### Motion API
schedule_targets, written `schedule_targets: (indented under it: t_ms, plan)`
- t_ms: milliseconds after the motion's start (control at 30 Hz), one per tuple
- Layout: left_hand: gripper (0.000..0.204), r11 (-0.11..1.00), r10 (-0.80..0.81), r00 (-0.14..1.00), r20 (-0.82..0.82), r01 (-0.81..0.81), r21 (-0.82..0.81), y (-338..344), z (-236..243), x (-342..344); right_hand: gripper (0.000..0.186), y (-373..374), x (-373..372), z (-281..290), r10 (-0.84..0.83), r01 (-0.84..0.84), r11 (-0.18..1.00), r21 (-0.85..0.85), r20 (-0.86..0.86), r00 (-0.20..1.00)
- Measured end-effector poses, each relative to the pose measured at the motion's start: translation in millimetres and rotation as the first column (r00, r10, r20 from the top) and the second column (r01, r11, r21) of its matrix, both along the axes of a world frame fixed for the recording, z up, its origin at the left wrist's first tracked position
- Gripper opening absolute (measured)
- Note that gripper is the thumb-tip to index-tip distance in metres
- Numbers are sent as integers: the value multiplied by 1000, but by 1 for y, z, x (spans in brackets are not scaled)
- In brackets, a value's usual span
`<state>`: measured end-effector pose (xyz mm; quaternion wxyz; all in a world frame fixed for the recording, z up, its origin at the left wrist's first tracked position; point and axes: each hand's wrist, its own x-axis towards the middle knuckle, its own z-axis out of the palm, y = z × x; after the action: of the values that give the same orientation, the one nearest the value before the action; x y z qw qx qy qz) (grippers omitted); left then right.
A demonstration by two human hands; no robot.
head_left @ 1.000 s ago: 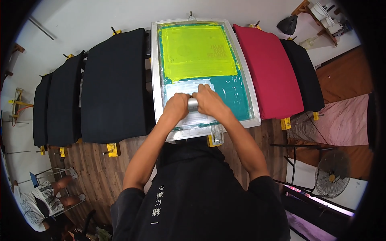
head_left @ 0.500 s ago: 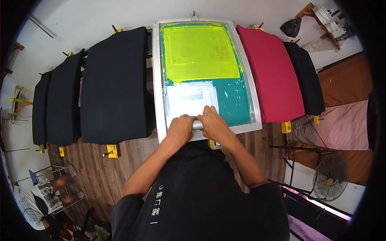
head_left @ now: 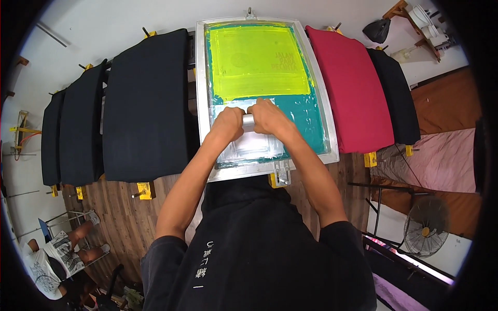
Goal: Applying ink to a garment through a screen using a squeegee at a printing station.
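Note:
In front of me lies a screen-printing screen (head_left: 330,136), a green mesh in a silver metal frame. Bright yellow-green film (head_left: 254,52) covers its far part, with faint lettering and a round mark showing through. On its near left is a patch of white ink (head_left: 249,147). Both hands grip a silver-handled squeegee (head_left: 248,120) over that patch's far edge. My left hand (head_left: 228,124) closes on its left end and my right hand (head_left: 268,117) on its right end. The squeegee's blade is hidden beneath my hands.
Black-covered printing boards (head_left: 148,106) stand to the left. A red-covered board (head_left: 350,93) and another black one (head_left: 394,98) are on the right. A standing fan (head_left: 426,228) is at lower right. Another person (head_left: 49,269) sits at lower left.
Both hands have pushed the squeegee away from me, from the screen's near edge to the far side of the white patch. The white layer behind it now looks thinner.

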<state>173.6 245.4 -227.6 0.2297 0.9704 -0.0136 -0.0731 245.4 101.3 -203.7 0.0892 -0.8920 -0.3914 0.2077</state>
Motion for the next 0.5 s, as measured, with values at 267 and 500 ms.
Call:
schedule_targets:
  t_ms: [267, 500]
  plan:
    - [42, 976, 142, 980, 142, -115, -185, -23, -16, -43, 47, -23, -43, -18, -29, 5, 983, 182, 129, 991]
    - [40, 972, 91, 995, 42, -80, -221, -49, 0, -103, 54, -52, -106, -5, -89, 91, 979, 181, -20, 996]
